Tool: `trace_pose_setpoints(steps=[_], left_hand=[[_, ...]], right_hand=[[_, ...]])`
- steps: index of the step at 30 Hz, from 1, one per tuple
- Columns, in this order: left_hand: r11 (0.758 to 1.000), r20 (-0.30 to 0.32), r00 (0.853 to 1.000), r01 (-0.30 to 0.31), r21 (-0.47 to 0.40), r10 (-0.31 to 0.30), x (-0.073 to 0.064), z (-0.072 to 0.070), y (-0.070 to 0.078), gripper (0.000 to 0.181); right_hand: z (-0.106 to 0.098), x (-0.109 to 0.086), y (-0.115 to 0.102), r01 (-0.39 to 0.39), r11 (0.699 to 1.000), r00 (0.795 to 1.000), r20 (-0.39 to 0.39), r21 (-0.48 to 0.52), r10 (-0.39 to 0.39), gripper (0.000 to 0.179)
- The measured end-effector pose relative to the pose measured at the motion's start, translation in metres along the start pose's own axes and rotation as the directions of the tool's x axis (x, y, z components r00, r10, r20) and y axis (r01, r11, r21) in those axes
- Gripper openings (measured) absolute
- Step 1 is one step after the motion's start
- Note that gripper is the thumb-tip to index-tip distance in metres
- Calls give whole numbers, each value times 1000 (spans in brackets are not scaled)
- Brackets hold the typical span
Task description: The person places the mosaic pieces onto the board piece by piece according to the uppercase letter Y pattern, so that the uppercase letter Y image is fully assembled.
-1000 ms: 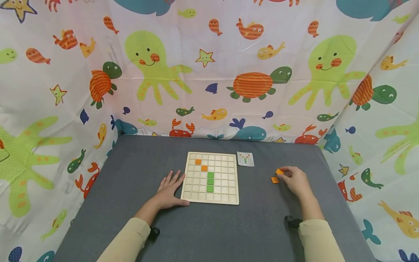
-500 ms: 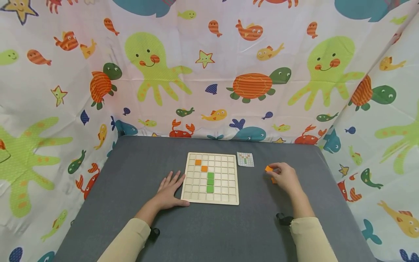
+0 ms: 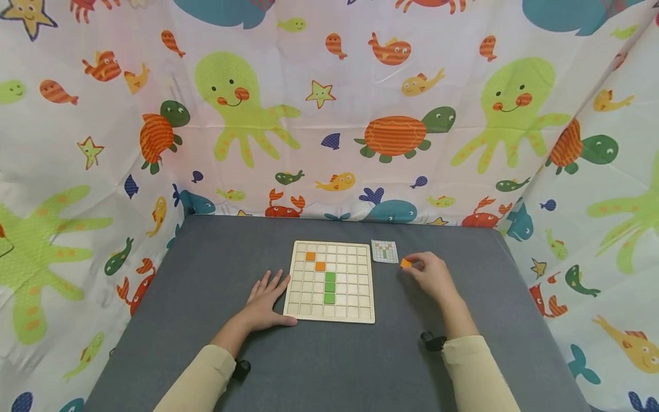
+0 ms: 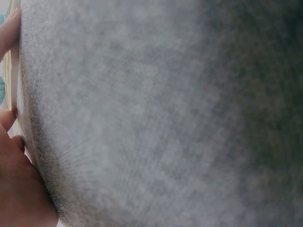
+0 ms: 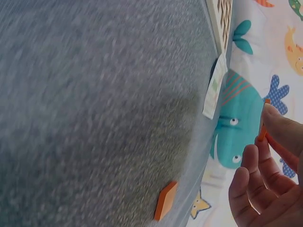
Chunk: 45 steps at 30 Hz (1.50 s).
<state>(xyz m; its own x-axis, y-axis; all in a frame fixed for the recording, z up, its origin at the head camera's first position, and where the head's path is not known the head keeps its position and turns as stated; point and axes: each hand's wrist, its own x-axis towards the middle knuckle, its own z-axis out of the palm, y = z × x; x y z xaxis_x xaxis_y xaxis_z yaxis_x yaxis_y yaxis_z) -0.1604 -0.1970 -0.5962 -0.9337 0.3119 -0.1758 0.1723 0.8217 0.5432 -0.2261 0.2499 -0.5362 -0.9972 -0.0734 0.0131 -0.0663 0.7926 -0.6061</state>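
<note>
A wooden grid board (image 3: pixel 360 313) lies on the grey table. Two orange tiles sit diagonally in its upper left, and below them a column of green tiles (image 3: pixel 330 287) runs down the middle. My left hand (image 3: pixel 264 306) rests with fingers spread against the board's left edge, its thumb at the near left corner. My right hand (image 3: pixel 431 276) pinches an orange square tile (image 3: pixel 405 263) between thumb and finger, right of the small pattern card (image 3: pixel 384 251). In the right wrist view another orange tile (image 5: pixel 166 201) lies on the table; in the head view the right hand hides it.
The pattern card lies just beyond the board's right edge. A white curtain (image 3: pixel 329 189) printed with sea animals stands behind the table's (image 3: pixel 247 240) far edge and along both sides.
My right hand has moved left toward the card and board, carrying the pinched orange tile away from the other loose one. My left hand has stayed at the board's edge.
</note>
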Motion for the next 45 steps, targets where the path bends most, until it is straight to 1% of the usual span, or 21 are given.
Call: trace_pose_setpoints(steps=[3,10,14,18,20,28,37,45], left_hand=[[1000,4,1000,4,0,-4,0,2,-2,123],[1000,-20,1000,-15,-17,14,1,5,-7,124],[1000,-8,1000,1,4,-1,3,8,-10,126],[1000,-7,1000,11,2,-11,4,9,-11,127],[1000,-11,1000,7,-8,-7,3,9,-11,126],[1000,5,1000,18,-12,-18,2,7,-8,127],[1000,7,1000,26,-16,-26,2,4,-6,125],[999,29,999,36,15,-36,1,-1,0,124]], right_hand=[[3,1,-6,14,1000,1000,-6,1,-14,30],[13,4,-21,18,1000,1000,10,12,-18,30],[17,6,-28,27,999,999,22,22,-27,30],[21,9,-34,38,999,999,36,20,-38,29],[23,11,-37,45,999,998,45,15,-46,29],[35,13,-49,69,998,994,81,17,-70,28],[48,19,-63,111,993,987,110,50,-116,26],[59,22,-70,110,993,983,140,48,-115,28]])
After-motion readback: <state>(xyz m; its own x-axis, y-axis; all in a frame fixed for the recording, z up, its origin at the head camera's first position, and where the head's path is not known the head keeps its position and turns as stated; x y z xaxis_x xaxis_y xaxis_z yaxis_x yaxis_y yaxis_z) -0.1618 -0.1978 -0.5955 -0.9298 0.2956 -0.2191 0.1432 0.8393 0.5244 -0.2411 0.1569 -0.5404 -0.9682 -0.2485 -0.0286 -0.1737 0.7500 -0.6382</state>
